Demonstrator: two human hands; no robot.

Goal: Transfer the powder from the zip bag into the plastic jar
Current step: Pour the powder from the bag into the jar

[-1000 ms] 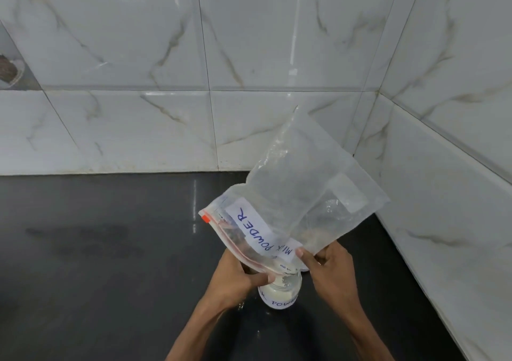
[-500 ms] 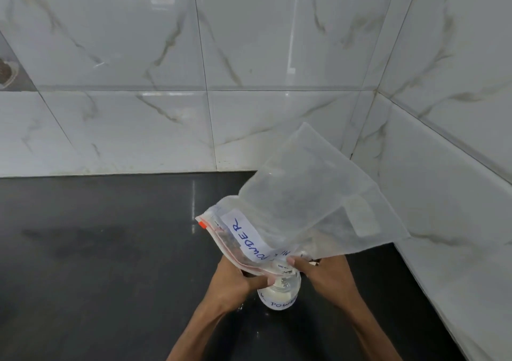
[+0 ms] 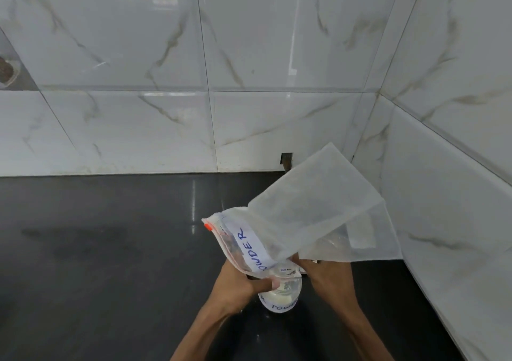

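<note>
A clear zip bag (image 3: 313, 216) with a white label reading "POWDER" and an orange zip tab is upturned, its mouth down over a small clear plastic jar (image 3: 281, 295). The jar stands on the black counter, carries a white label and holds white powder in its lower part. My left hand (image 3: 239, 285) pinches the bag's mouth at the jar's rim, thumb across the front. My right hand (image 3: 328, 280) grips the bag's mouth from the right side. The bag's body flops up and to the right, looking nearly empty. The jar's opening is hidden by the bag.
The black glossy counter (image 3: 110, 249) spreads to the left and front. White marble-look tiled walls (image 3: 249, 83) meet in a corner close behind and to the right of the jar. A small dark notch (image 3: 286, 159) sits in the back wall at counter level.
The bag's upper body has drooped lower and further right. Both hands keep their hold at the jar's mouth, and the view has shifted slightly.
</note>
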